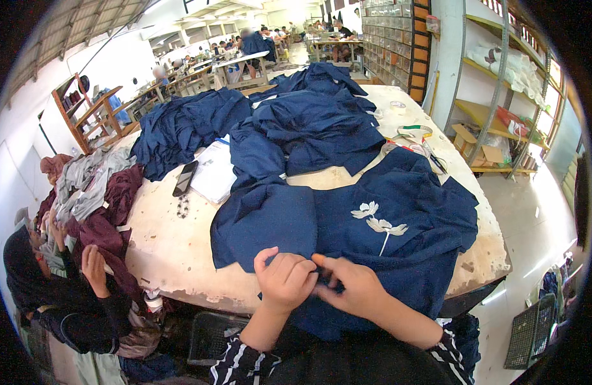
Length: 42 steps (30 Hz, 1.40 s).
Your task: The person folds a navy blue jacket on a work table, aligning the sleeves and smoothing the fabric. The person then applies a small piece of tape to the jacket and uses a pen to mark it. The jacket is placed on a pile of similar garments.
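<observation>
A navy fabric garment lies spread at the table's near edge, part of it hanging over towards me. White embroidered flowers decorate its right part. My left hand is closed at the garment's near edge, with cloth apparently pinched in its fingers. Almost touching it, my right hand is bent over the same spot, one fingertip orange. Whether its curled fingers hold cloth or something small is hidden.
More navy garments are heaped farther back on the worktable. A phone lies beside papers; a measuring tape is at right. At left, a person sits by maroon and grey clothes. A black basket stands below.
</observation>
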Each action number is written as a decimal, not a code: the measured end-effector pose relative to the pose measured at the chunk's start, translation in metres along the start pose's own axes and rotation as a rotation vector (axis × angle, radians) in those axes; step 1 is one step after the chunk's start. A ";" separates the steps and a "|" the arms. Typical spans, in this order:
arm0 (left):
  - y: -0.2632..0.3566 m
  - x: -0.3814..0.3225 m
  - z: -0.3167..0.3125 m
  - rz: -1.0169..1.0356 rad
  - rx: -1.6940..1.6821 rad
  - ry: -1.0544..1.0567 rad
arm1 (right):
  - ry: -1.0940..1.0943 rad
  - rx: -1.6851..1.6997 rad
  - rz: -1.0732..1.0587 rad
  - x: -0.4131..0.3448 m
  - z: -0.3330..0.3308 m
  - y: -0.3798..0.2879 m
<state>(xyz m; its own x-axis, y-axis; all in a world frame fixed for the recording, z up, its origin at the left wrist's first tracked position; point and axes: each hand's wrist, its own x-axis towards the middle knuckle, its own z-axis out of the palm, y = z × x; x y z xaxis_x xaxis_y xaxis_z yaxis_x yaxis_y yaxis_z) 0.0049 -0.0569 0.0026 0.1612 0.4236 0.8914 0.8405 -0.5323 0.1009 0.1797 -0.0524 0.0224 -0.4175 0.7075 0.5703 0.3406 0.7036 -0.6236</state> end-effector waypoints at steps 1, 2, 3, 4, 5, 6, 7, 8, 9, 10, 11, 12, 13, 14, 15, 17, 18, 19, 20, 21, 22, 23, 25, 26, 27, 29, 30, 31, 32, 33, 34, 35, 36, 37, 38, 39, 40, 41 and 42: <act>-0.003 -0.001 -0.003 -0.003 0.029 0.003 | 0.021 -0.094 -0.097 0.000 0.005 0.013; -0.008 -0.003 -0.006 -0.009 0.065 0.007 | 0.040 -0.184 -0.199 0.003 0.006 0.020; -0.017 -0.004 -0.011 -0.044 0.109 0.042 | 0.191 -0.168 -0.169 0.003 -0.007 0.021; -0.027 -0.004 -0.015 -0.075 0.135 0.074 | 0.344 -0.257 -0.124 0.001 -0.027 0.015; -0.036 -0.009 -0.023 -0.114 0.178 0.103 | 0.448 -0.427 -0.127 -0.002 -0.043 0.018; -0.042 -0.011 -0.025 -0.155 0.179 0.120 | 0.560 -0.387 -0.165 -0.006 -0.061 0.025; -0.040 -0.012 -0.024 -0.171 0.144 0.108 | 0.614 -0.293 -0.033 -0.011 -0.067 0.029; -0.037 -0.012 -0.023 -0.186 0.109 0.096 | 0.549 -0.140 0.051 -0.014 -0.062 0.030; -0.032 -0.012 -0.021 -0.201 0.073 0.084 | 0.483 0.012 0.134 -0.015 -0.053 0.027; -0.021 -0.008 -0.016 -0.146 0.015 0.044 | 0.319 0.130 0.172 -0.018 -0.040 0.026; -0.012 -0.008 -0.010 -0.097 -0.029 0.010 | 0.144 0.229 0.162 -0.015 -0.027 0.016; 0.000 -0.009 -0.003 -0.077 -0.087 -0.012 | 0.042 0.221 0.098 -0.009 -0.011 0.011; 0.006 -0.009 0.001 -0.058 -0.146 -0.031 | 0.016 0.222 0.046 -0.007 0.006 0.013; 0.006 -0.009 0.001 -0.053 -0.135 -0.034 | -0.016 0.093 -0.007 -0.009 0.012 0.019; 0.006 -0.009 0.002 -0.048 -0.126 -0.037 | -0.048 -0.037 -0.059 -0.010 0.015 0.023; -0.004 -0.012 -0.001 -0.075 -0.055 -0.027 | 0.167 -0.169 -0.276 -0.002 -0.002 0.022; -0.014 -0.014 -0.006 -0.101 -0.005 -0.015 | 0.288 -0.257 -0.277 -0.003 -0.012 0.027; -0.024 -0.016 -0.012 -0.124 0.038 -0.005 | 0.350 -0.357 -0.292 -0.004 -0.030 0.029; -0.030 -0.016 -0.017 -0.141 0.072 0.018 | 0.452 -0.428 -0.267 -0.007 -0.047 0.031; -0.037 -0.017 -0.023 -0.158 0.105 0.042 | 0.564 -0.433 -0.206 -0.010 -0.060 0.035; -0.040 -0.018 -0.027 -0.173 0.123 0.050 | 0.651 -0.447 -0.150 -0.015 -0.071 0.040; -0.040 -0.016 -0.030 -0.210 0.139 0.064 | 0.659 -0.447 -0.110 -0.019 -0.079 0.046; -0.044 -0.020 -0.033 -0.230 0.149 0.062 | 0.687 -0.447 -0.063 -0.024 -0.085 0.052; -0.044 -0.019 -0.035 -0.254 0.155 0.033 | 0.709 -0.484 -0.075 -0.025 -0.088 0.055; -0.044 -0.016 -0.038 -0.278 0.162 0.003 | 0.729 -0.522 -0.088 -0.026 -0.091 0.057; -0.050 -0.016 -0.045 -0.357 0.158 -0.053 | 0.793 -0.584 -0.074 -0.027 -0.102 0.063; -0.056 -0.017 -0.049 -0.416 0.144 -0.081 | 0.835 -0.612 -0.045 -0.028 -0.114 0.069; -0.062 -0.017 -0.053 -0.469 0.124 -0.111 | 0.881 -0.645 -0.012 -0.031 -0.127 0.074; -0.069 -0.018 -0.059 -0.546 0.059 -0.111 | 0.915 -0.621 0.061 -0.033 -0.137 0.084; -0.077 -0.014 -0.067 -0.585 0.082 -0.145 | 0.949 -0.595 0.135 -0.035 -0.146 0.098; -0.091 -0.010 -0.072 -0.665 0.040 -0.166 | 0.983 -0.577 0.208 -0.037 -0.153 0.109; -0.100 -0.008 -0.075 -0.746 0.002 -0.186 | 0.934 -0.582 0.253 -0.040 -0.156 0.119; -0.102 -0.009 -0.074 -0.711 0.038 -0.204 | 0.886 -0.587 0.298 -0.042 -0.158 0.129; -0.104 -0.009 -0.071 -0.673 0.069 -0.225 | 0.840 -0.595 0.347 -0.045 -0.157 0.137; -0.102 -0.007 -0.068 -0.635 0.101 -0.250 | 0.785 -0.605 0.387 -0.048 -0.152 0.146; -0.090 -0.006 -0.061 -0.623 0.011 -0.296 | 0.730 -0.653 0.381 -0.054 -0.149 0.160; -0.074 -0.008 -0.053 -0.632 -0.104 -0.351 | 0.712 -0.639 0.427 -0.057 -0.142 0.169; -0.058 -0.011 -0.043 -0.637 -0.227 -0.404 | 0.696 -0.631 0.472 -0.059 -0.137 0.173; -0.043 -0.012 -0.031 -0.497 -0.210 -0.482 | 0.682 -0.610 0.496 -0.062 -0.136 0.176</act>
<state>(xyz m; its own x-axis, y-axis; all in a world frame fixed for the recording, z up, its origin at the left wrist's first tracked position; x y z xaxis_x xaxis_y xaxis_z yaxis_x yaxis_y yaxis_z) -0.0491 -0.0615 0.0012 0.0369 0.9025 0.4290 0.7646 -0.3019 0.5694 0.3796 0.0369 -0.0501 0.3864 0.6798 0.6234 0.7912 0.1031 -0.6028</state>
